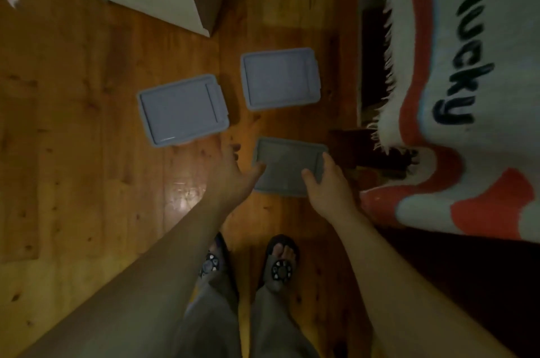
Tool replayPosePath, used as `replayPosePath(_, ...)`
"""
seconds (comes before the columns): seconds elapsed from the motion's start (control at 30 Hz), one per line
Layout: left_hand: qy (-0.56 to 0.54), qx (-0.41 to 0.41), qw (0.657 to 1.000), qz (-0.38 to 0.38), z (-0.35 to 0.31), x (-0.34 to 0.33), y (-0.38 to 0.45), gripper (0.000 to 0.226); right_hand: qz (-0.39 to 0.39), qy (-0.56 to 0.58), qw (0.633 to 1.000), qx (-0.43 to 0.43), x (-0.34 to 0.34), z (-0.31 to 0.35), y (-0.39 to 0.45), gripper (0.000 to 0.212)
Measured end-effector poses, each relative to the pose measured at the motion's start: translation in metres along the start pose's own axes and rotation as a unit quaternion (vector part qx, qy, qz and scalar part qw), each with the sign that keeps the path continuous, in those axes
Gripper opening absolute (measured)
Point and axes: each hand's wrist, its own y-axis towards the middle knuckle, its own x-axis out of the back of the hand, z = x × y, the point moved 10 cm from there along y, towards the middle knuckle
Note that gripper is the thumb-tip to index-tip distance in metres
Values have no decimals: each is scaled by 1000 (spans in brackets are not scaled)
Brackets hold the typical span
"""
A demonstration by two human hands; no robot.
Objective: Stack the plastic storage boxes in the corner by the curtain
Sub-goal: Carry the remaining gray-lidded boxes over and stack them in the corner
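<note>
Wooden floor holds three lidded boxes, none stacked yet (all still to do). My right hand grips the nearest box by its edge; my left hand, fingers spread, touches its other side.

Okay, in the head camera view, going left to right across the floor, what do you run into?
Left blue-lidded box → left hand → grey-lidded box → right hand → fringed "lucky" blanket.
</note>
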Motion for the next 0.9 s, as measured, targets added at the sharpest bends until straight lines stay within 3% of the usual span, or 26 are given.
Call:
replayPosePath(0.37, 55, 17, 997, 47, 99, -71, 62, 98, -24, 2, 999, -45, -58, -78, 96, 84)
replayPosePath(0.57, 57, -4, 996, 68, 120, -107, 88, 106, -57, -23, 996, -72, -76, -110, 125, 98)
replayPosePath(0.9, -34, -4, 997, 68, 116, -131, 102, 99, -79, 49, 991, -92, -86, -127, 144, 107)
